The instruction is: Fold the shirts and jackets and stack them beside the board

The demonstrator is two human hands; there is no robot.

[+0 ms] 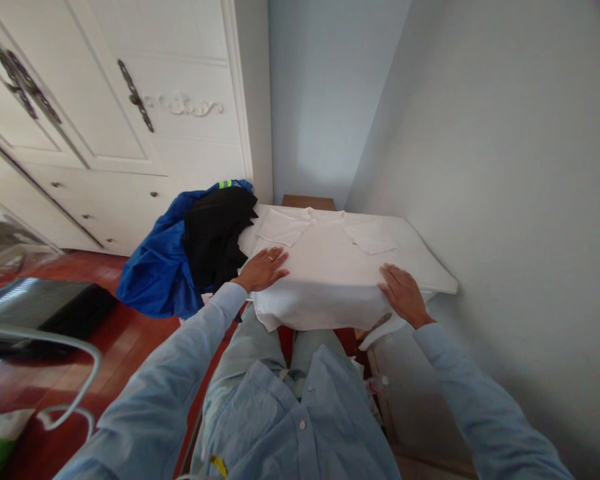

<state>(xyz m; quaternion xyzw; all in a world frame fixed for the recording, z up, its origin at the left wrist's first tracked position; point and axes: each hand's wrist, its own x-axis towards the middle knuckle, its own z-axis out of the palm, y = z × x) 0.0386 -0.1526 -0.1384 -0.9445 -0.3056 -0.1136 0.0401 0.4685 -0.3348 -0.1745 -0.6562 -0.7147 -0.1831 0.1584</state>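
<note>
A white short-sleeved T-shirt (pixel 325 263) lies spread out on a white-covered board (pixel 423 257), its neckline toward the wall and its lower part hanging over the near edge. My left hand (pixel 265 269) rests flat on the left side of the shirt, fingers stretched out, a ring on one finger. On the right side, my right hand (pixel 401 291) lies on the shirt near the board's front edge with its fingers extended. Both sleeves of the shirt are laid out beyond my hands. Neither hand grips anything.
Black cloth (pixel 215 233) and a blue garment (pixel 155 257) are heaped at the board's left end. A white wardrobe (pixel 190 147) stands behind them, and a grey wall (pixel 505 167) borders the right. A black ridged object (pixel 45 313) and a pale curved tube (pixel 93 373) are at left.
</note>
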